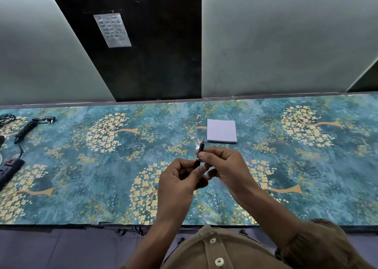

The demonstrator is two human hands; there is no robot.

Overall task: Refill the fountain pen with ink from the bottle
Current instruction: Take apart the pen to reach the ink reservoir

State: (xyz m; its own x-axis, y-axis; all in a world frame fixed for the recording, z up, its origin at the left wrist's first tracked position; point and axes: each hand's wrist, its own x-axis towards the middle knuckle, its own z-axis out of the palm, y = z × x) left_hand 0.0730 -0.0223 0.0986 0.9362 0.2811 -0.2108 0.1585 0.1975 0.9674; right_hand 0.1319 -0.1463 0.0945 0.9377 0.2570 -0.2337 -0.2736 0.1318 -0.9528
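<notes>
A black fountain pen (200, 151) with a thin gold ring and a bare nib is held above the middle of the table, nib pointing away from me. My left hand (180, 179) grips its lower barrel between thumb and fingers. My right hand (223, 166) pinches the upper section just above the gold ring. No ink bottle is in view. The pen's lower end is hidden inside my left hand.
A small stack of white paper (222, 130) lies just beyond the pen. The table (81, 166) has a teal cover with golden trees. At the far left are a black power strip (9, 171), a coiled cable (25, 128) and a plug (49, 119).
</notes>
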